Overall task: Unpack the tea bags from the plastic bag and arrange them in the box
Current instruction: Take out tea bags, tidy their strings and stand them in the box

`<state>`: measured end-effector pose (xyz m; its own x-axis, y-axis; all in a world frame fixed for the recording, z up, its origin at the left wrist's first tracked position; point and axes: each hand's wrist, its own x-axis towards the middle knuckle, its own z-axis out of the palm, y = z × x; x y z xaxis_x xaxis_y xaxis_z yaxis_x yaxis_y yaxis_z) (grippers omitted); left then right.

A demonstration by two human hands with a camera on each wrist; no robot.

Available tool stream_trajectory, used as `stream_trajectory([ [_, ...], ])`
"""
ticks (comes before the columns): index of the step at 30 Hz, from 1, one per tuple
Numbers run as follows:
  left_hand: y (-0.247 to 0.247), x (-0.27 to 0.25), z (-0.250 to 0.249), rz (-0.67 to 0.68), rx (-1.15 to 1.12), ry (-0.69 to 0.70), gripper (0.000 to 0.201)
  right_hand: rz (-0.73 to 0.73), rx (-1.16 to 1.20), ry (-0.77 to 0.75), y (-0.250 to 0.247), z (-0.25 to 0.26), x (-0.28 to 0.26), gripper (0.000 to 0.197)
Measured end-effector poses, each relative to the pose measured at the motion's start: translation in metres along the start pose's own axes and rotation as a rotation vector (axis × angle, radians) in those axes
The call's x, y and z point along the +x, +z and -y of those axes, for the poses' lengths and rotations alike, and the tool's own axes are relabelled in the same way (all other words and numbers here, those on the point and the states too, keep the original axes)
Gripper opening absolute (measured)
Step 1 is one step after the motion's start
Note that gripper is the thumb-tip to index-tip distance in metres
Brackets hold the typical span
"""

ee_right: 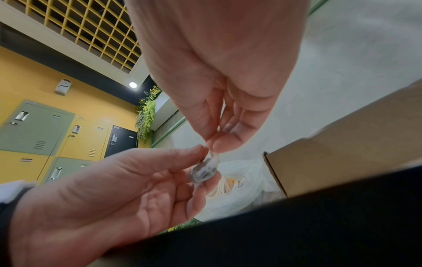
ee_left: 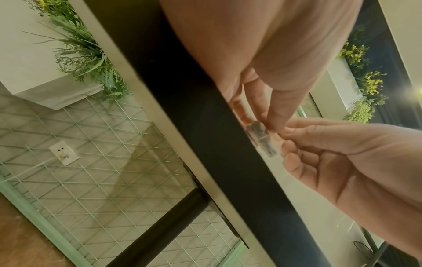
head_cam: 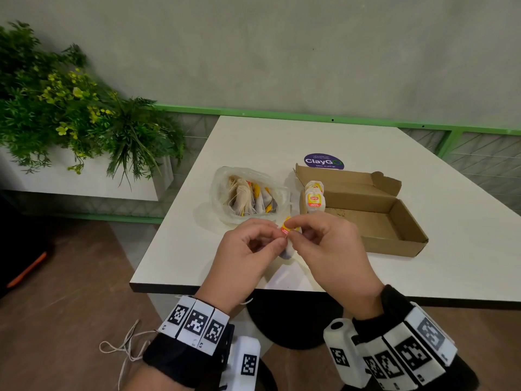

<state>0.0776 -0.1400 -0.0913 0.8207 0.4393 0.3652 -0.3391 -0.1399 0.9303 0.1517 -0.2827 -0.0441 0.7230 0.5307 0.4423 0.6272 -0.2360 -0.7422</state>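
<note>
Tea bag [head_cam: 287, 251] hangs btwn both hands, left hand [head_cam: 248, 255] & right hand [head_cam: 329, 246] pinching its top.

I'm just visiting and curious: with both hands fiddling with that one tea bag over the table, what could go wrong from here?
1. The left hand and right hand both pinch one tea bag; pulling apart might tear its thin paper or tag.
2. The tea bags standing at the left end of the box could topple when the next goes in.
3. Strings in the plastic bag look tangled and may snag.
</note>
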Motion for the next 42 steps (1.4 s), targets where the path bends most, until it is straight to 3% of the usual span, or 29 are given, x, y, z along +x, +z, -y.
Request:
stream_trajectory([
  [12,-0.004,0.001,-0.005,0.037,0.015,-0.037,0.007,0.066,-0.305,-0.226,-0.004,0.006,0.001,0.017],
  [15,-0.004,0.0,-0.007,0.041,-0.047,-0.102,0.008,0.075,-0.158,-0.128,-0.002,0.002,0.0,0.024],
  [18,-0.005,-0.001,-0.009,0.029,-0.138,-0.163,0.03,0.087,0.171,0.06,-0.005,-0.002,0.005,0.034],
  [20,-0.004,0.0,-0.009,0.04,-0.15,-0.164,0.035,0.126,0.254,0.109,-0.008,-0.004,0.007,0.033],
  [27,-0.001,0.001,-0.009,0.008,-0.134,-0.166,0.009,0.2,0.182,0.096,-0.008,-0.007,0.01,0.024],
  [35,-0.001,0.001,-0.01,-0.038,-0.121,-0.159,0.018,0.191,0.126,0.089,-0.018,-0.005,0.021,0.017],
  [42,-0.003,0.003,-0.008,-0.076,-0.087,-0.175,0.021,0.116,0.01,0.048,-0.068,0.004,0.069,0.012],
])
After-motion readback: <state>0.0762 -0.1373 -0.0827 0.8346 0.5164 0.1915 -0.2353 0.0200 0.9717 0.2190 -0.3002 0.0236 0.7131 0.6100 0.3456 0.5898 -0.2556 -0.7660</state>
